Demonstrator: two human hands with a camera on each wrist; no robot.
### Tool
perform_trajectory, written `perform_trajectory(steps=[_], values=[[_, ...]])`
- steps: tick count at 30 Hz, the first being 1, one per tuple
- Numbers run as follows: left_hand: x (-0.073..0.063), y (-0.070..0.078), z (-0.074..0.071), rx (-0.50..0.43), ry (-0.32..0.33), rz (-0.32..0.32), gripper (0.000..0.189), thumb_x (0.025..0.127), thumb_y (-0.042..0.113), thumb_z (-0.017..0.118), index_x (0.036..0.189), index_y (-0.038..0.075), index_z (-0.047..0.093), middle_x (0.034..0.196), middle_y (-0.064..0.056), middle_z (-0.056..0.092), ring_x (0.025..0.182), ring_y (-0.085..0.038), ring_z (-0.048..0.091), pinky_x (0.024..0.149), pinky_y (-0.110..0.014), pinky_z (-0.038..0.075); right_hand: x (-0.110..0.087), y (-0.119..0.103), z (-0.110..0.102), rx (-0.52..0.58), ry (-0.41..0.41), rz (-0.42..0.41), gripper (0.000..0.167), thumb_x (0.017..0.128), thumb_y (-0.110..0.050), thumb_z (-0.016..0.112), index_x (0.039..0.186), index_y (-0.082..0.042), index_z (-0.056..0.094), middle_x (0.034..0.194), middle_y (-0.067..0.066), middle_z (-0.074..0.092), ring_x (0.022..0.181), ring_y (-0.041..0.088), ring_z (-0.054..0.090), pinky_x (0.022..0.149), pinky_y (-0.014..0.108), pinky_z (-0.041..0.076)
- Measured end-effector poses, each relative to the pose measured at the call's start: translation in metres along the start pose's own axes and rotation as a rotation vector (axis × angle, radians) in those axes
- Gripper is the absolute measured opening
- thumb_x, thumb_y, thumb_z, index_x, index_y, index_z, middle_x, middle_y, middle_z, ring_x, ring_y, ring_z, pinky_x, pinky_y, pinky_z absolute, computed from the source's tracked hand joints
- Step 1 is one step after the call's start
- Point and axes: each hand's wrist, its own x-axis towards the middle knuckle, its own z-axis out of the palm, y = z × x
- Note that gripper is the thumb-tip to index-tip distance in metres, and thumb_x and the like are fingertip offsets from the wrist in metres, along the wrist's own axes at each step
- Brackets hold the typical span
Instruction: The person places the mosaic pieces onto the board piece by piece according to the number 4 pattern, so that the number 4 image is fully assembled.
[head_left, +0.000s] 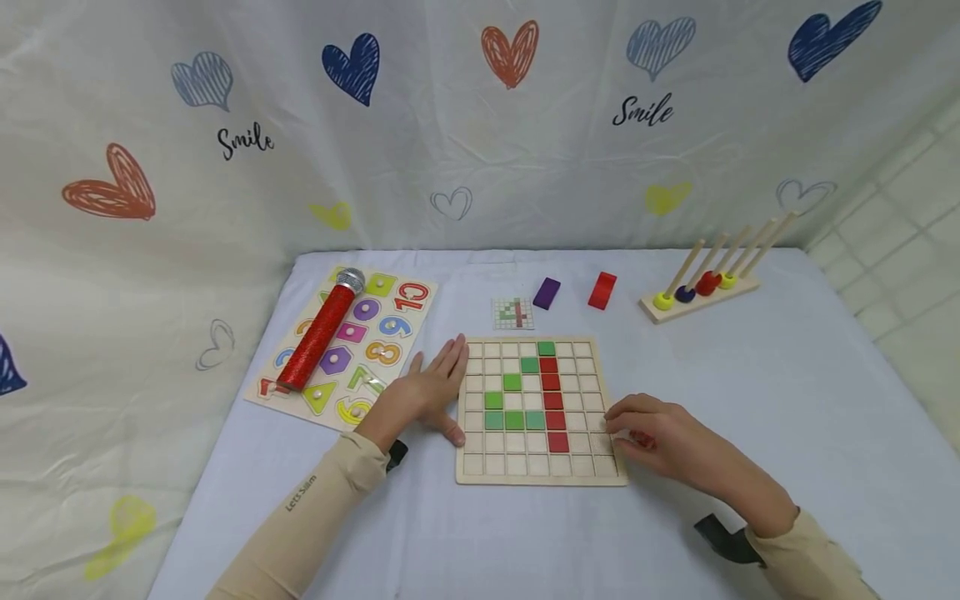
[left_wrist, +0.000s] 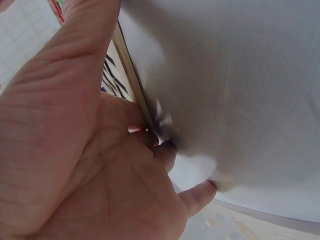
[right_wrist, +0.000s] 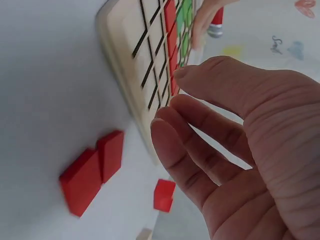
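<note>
A square wooden grid board (head_left: 475,465) lies flat on the table, with several green tiles (head_left: 513,419) in a diagonal and a row. A column of red tiles (head_left: 553,401) crosses that row's right end. My left hand (head_left: 427,387) rests along the board's left edge, fingers extended and thumb spread. Beside the right edge is my right hand (head_left: 667,437), its fingers bent loosely with nothing between them and the thumb in the right wrist view. Loose red tiles (right_wrist: 82,182) lie on the table next to the board, mostly hidden under this hand in the head view.
Above the board lie a small pattern card (head_left: 513,314), purple tiles (head_left: 547,293) and more red tiles (head_left: 602,291). A number puzzle (head_left: 405,350) sits at left with a red microphone (head_left: 318,337) across it. Far right stands a peg stand (head_left: 697,304) with colored beads.
</note>
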Motion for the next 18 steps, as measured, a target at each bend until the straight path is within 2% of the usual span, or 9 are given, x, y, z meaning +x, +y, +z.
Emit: perform_trajectory(steps=[5,10,14,18], values=[[-0.005,0.003,-0.003,0.005,0.014,0.012,0.154,0.072,0.065,0.091,0.171,0.004,-0.011,0.180,-0.013,-0.023,0.170,-0.029,-0.015,0.134,-0.068,0.000,-0.010,0.010,-0.001,-0.093,0.024,0.118,0.026,0.079,-0.006,0.094,0.098,-0.017,0.081,0.105,-0.001,0.071,0.092,0.015,0.064,0.073,0.024,0.063],[-0.011,0.007,-0.008,-0.004,0.010,0.017,0.152,0.074,0.064,0.091,0.171,0.003,-0.009,0.180,-0.014,-0.021,0.170,-0.030,-0.014,0.135,-0.068,0.001,-0.015,0.016,0.003,-0.123,-0.016,0.229,0.024,0.079,-0.008,0.094,0.095,-0.016,0.077,0.093,-0.004,0.063,0.084,0.009,0.055,0.069,0.022,0.057],[-0.018,0.013,-0.015,0.009,-0.004,0.003,0.150,0.074,0.061,0.091,0.171,0.003,-0.007,0.181,-0.014,-0.018,0.170,-0.030,-0.012,0.135,-0.067,0.002,-0.015,0.018,0.008,-0.085,-0.011,0.211,0.022,0.081,-0.002,0.088,0.092,-0.016,0.075,0.090,-0.006,0.061,0.078,0.005,0.053,0.066,0.020,0.054],[-0.016,0.013,-0.014,0.009,-0.015,-0.020,0.150,0.075,0.060,0.091,0.171,0.005,-0.009,0.180,-0.012,-0.021,0.170,-0.027,-0.015,0.136,-0.065,0.000,-0.014,0.019,0.010,-0.051,0.017,0.179,0.025,0.080,0.003,0.086,0.090,-0.016,0.073,0.091,-0.005,0.061,0.077,0.003,0.054,0.065,0.020,0.054]])
